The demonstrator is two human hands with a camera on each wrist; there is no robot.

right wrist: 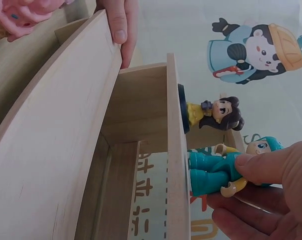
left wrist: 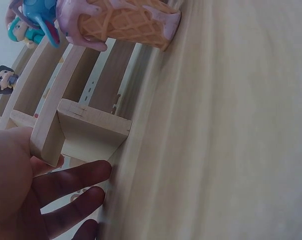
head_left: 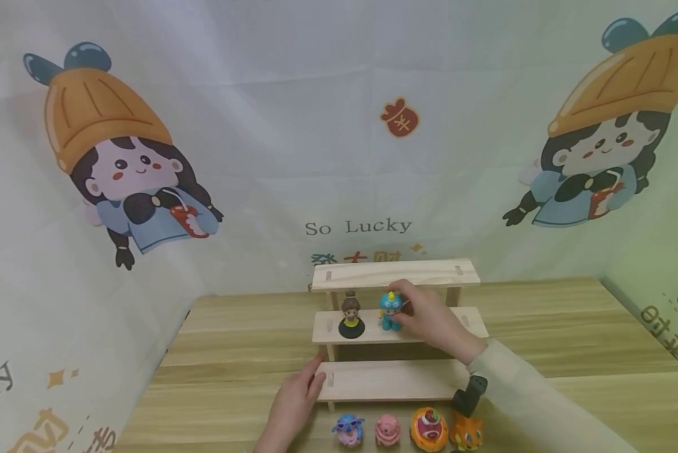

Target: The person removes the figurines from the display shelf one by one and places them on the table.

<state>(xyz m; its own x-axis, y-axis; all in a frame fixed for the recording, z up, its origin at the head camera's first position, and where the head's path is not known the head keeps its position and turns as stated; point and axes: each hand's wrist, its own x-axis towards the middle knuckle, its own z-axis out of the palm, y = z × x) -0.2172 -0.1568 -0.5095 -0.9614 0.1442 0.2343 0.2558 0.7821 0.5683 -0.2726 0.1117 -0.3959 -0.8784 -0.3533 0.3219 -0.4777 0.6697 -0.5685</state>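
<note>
A three-step wooden display shelf [head_left: 392, 382] stands on the table. My right hand [head_left: 436, 319] pinches a teal toy figurine [head_left: 390, 307] between thumb and fingers. In the right wrist view the figurine's feet [right wrist: 199, 182] are at the middle step's surface, and it is upright relative to that step. To its left on the same step stands a brown-haired doll figurine [head_left: 350, 313] in a yellow dress on a black base. My left hand [head_left: 295, 397] holds the left end of the lowest step, thumb on top; in the left wrist view its other fingers [left wrist: 73, 177] extend loosely beside the shelf.
Before the shelf stand a blue-and-pink toy [head_left: 348, 430] on a cone, a pink toy [head_left: 387, 430], an orange cake-like toy [head_left: 429, 429] and an orange animal toy [head_left: 466, 433]. A printed cloth [head_left: 271, 157] hangs behind the wooden table [head_left: 226, 352].
</note>
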